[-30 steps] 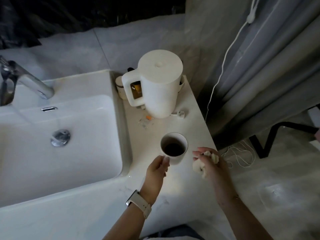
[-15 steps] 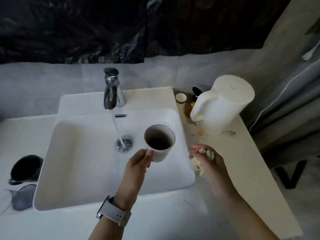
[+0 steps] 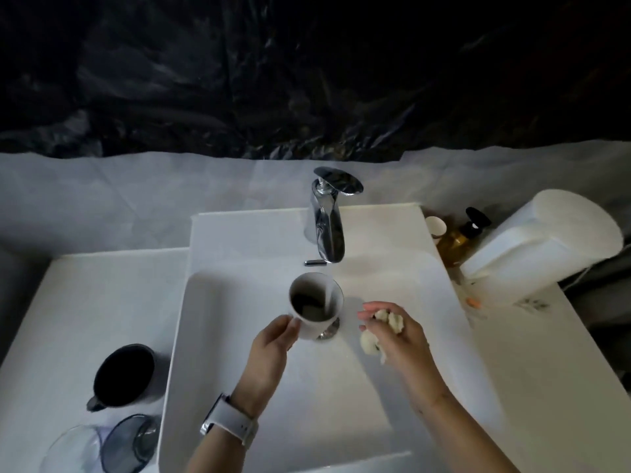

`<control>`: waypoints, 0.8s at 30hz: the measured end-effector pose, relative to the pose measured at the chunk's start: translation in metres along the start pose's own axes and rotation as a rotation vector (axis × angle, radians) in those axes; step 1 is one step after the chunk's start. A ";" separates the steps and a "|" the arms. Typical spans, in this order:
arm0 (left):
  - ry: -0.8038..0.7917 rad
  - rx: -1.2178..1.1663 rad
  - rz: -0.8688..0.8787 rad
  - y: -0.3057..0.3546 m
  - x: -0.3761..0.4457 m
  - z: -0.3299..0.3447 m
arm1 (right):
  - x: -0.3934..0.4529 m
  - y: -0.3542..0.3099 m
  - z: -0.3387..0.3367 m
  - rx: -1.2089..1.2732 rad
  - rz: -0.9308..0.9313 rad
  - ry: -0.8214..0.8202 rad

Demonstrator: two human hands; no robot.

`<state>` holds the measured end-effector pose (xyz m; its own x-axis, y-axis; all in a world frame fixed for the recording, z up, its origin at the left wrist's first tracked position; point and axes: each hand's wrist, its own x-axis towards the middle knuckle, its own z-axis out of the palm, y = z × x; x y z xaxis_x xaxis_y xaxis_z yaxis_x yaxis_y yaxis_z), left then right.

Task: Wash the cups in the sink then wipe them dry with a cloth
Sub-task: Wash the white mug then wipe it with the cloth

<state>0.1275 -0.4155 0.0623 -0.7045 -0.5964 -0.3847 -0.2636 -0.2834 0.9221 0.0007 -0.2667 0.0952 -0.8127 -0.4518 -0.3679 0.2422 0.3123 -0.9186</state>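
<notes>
My left hand grips a white cup by its side and holds it under the chrome faucet, above the drain of the white sink. A thin stream of water runs into the cup, which has dark liquid at the bottom. My right hand hovers over the basin to the right of the cup, clutching a crumpled pale cloth. A black mug stands on the counter left of the sink.
A clear glass lies near the counter's front left corner. On the right counter stand a white kettle, an amber pump bottle and a small white cup. A dark plastic sheet covers the wall behind.
My left hand lifted the white cup off the right counter and carried it left into the sink, under the running faucet. My right hand followed over the basin with the cloth.
</notes>
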 end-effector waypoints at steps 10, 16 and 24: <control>-0.116 0.075 0.072 -0.004 0.010 0.018 | 0.047 -0.003 -0.017 -0.126 -0.007 -0.251; -0.159 0.048 0.071 0.010 0.010 0.015 | 0.063 0.009 -0.022 -0.404 -0.218 -0.514; -0.238 0.113 0.079 0.017 0.012 0.002 | 0.075 0.011 -0.008 -0.415 -0.317 -0.503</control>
<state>0.1131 -0.4266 0.0734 -0.8571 -0.4164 -0.3034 -0.2646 -0.1495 0.9527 -0.0619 -0.2903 0.0583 -0.4440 -0.8718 -0.2072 -0.2669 0.3494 -0.8982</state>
